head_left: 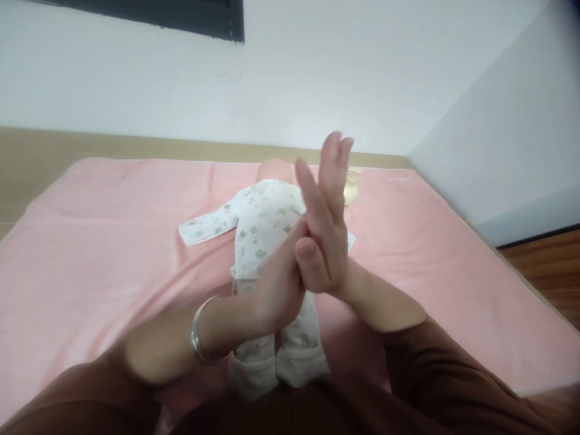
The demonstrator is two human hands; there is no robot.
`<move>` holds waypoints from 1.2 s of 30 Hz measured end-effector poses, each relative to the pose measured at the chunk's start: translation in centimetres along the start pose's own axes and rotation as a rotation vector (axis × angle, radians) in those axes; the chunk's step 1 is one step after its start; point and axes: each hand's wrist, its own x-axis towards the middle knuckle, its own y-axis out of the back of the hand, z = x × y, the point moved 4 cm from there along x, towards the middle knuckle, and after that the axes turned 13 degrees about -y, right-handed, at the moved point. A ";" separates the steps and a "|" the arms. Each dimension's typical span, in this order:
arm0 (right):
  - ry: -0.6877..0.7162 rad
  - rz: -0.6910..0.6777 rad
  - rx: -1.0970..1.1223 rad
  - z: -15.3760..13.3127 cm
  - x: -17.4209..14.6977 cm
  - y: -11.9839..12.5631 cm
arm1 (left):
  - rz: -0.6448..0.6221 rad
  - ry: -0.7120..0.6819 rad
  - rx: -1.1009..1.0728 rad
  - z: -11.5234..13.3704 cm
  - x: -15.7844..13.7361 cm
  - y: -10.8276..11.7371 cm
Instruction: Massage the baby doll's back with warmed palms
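My left hand [281,281], with a silver bangle [196,329] at the wrist, presses palm to palm against my right hand [330,241]. The right hand's fingers stretch upward and its thumb lies across towards the left hand. Most of the left hand's fingers are hidden behind the right; neither hand shows an object in it. Beyond and below them a baby doll [274,171] lies on a pink blanket [136,241], dressed in a white printed top [260,232] and matching trousers [301,329] with folded cuffs. My hands cover part of its body.
A pale yellow bottle-like object [351,188] stands on the blanket near the doll's head, partly behind my right hand. A white wall [317,78] rises behind the wooden edge [36,142]. Another wall [512,121] bounds the right side, with brown wood [553,269] below it.
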 end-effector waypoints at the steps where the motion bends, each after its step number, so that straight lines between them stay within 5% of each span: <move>1: 0.031 0.088 0.022 -0.1 0.0 0.2 | -0.037 -0.046 -0.117 0.8 -0.1 0.1; 3: 0.153 0.195 0.067 -0.8 -0.4 0.0 | -0.045 -0.209 -0.246 2.8 -0.3 0.9; 7: 0.409 0.006 0.139 -2.8 -2.1 -1.3 | 0.110 -0.407 -0.122 5.4 0.3 4.0; 12: 0.595 -0.303 0.180 -3.9 -3.3 0.5 | 0.367 -0.323 0.038 1.3 4.7 8.3; 14: 0.531 -0.254 0.203 -2.9 -2.4 0.6 | 0.461 -0.182 0.152 -2.4 6.2 9.3; 17: 0.213 -0.114 0.186 0.4 0.0 -1.5 | 0.371 -0.021 0.385 -7.2 7.1 9.2; 21: -0.186 -0.259 -0.010 5.2 2.0 -6.8 | 0.269 0.027 0.635 -10.9 6.5 9.1; 25: -0.239 -0.487 -0.185 6.5 1.5 -9.4 | 0.290 0.022 0.687 -12.6 6.1 9.7; 30: -0.233 -0.515 -0.230 6.6 1.4 -9.7 | 0.275 -0.009 0.707 -12.7 6.3 9.6; 36: -0.328 -0.482 -0.239 10.0 3.7 -10.3 | 0.261 -0.004 0.743 -13.0 6.1 9.7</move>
